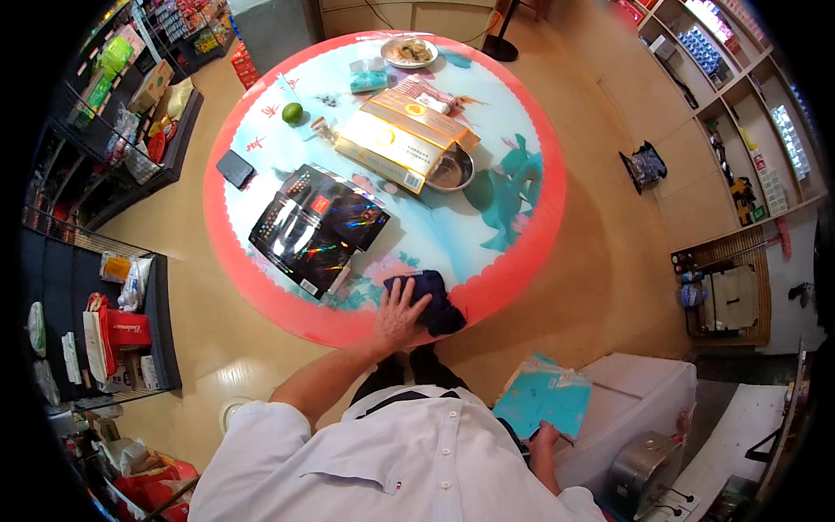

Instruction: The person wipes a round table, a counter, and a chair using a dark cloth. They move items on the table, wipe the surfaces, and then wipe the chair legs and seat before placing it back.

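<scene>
My left hand (pixel 400 316) lies with spread fingers on a dark navy cloth (pixel 438 307). The cloth is bunched at the near edge of a round table (pixel 293 320) with a red-bordered, flower-printed cover. At my right side, my right hand (pixel 545 446) is next to a teal folder or booklet (pixel 545 398) on a white cabinet-like surface. Something thin and dark shows by its fingers, too small to name. Left of the cloth lies a glossy black carton (pixel 313 228), partly flattened. Beyond it, a gold-and-white carton (pixel 391 140) covers part of a metal bowl (pixel 453 171).
The table also bears a green lime (pixel 292 113), a dark flat case (pixel 235 169), a tissue pack (pixel 368 79), a checked cloth (pixel 424 91) and a plate of food (pixel 409 52). Stocked shelves (pixel 124 156) stand left; cabinets (pixel 659 137) stand right. A metal appliance (pixel 646 473) sits near right.
</scene>
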{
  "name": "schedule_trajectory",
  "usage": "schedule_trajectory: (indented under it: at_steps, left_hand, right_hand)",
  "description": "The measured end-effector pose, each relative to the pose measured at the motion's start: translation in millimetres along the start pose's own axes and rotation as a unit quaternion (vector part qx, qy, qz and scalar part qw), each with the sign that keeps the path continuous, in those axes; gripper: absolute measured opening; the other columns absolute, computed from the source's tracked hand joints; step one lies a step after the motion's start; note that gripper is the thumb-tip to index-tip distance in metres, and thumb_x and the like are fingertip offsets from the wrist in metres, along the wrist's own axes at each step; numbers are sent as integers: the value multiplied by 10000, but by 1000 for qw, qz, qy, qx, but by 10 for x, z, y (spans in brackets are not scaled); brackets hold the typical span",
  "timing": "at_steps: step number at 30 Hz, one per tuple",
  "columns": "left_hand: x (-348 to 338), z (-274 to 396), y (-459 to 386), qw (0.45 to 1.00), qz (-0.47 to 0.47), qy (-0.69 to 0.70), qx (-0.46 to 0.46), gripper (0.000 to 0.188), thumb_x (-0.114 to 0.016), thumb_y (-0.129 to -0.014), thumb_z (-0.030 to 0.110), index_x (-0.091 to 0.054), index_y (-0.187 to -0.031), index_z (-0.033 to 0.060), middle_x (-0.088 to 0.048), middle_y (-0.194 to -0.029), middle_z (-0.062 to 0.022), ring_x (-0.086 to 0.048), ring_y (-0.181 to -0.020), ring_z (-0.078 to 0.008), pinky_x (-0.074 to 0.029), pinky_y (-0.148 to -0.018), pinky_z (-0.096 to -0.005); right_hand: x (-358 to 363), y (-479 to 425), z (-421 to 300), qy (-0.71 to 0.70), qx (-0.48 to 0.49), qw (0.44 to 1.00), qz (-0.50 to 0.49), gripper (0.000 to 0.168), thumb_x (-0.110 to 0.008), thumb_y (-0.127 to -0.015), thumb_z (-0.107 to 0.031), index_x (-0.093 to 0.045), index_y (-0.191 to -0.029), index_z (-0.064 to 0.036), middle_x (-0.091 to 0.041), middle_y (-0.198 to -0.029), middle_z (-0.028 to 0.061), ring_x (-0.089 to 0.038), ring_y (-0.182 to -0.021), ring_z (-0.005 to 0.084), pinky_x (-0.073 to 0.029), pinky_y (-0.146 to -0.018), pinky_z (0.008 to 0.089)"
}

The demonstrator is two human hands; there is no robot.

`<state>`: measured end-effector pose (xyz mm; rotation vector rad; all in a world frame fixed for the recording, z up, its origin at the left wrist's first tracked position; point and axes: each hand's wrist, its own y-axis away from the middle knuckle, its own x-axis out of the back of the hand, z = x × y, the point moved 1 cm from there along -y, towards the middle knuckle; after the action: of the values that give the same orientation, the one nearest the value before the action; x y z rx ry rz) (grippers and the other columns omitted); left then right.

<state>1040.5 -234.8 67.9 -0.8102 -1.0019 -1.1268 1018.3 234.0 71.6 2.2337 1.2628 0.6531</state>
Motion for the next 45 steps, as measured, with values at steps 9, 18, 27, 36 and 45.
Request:
schedule_trajectory:
  at_steps: [9,18,27,36,45]
  left_hand:
    - [224,-146,-827,976,-5,11,220,784,-720,-726,252,-387,-1435,217,-317,-1470,-230,-293,-1335,-491,-340,-1025,-606]
    - [63,204,-661,964,-42,-64,254,721,-699,-754,144,-400,-1409,170,-386,-1377,-233,-392,-1239,-475,-431,-974,-535]
    - [-382,1467,-777,953,-24,-41,298,667,-665,-792,197,-423,-1411,146,-404,-1340,-269,-398,-1207,-495,-395,-971,-569]
    - [-854,2163,-2011,966,3,-38,255,782,-680,-766,271,-350,-1468,174,-229,-1512,-283,-202,-1394,-484,-223,-1081,-636]
    - [-909,2150,-3750,956,58,-15,288,819,-673,-747,248,-325,-1486,185,-243,-1507,-281,-207,-1398,-483,-217,-1096,-632]
  right_hand:
    - [474,-1363,182,3,33,999,-27,388,-524,-775,84,-580,-1150,4,-608,-1138,124,-615,-979,272,-511,-849,401]
    - [120,-2253,-615,54,18,995,-80,350,-541,-797,45,-575,-1144,8,-618,-1087,108,-618,-944,254,-503,-841,390]
    - [682,-3119,-1070,34,55,998,-8,396,-544,-782,18,-555,-1178,38,-600,-1122,153,-609,-978,296,-506,-840,426]
    - [714,-2791,-1075,4,-4,1000,-13,401,-553,-784,-34,-537,-1171,68,-582,-1156,193,-597,-992,335,-500,-854,462]
    - [144,-3691,-2175,54,30,998,-9,391,-548,-781,-18,-541,-1162,68,-587,-1144,187,-597,-985,327,-500,-845,455]
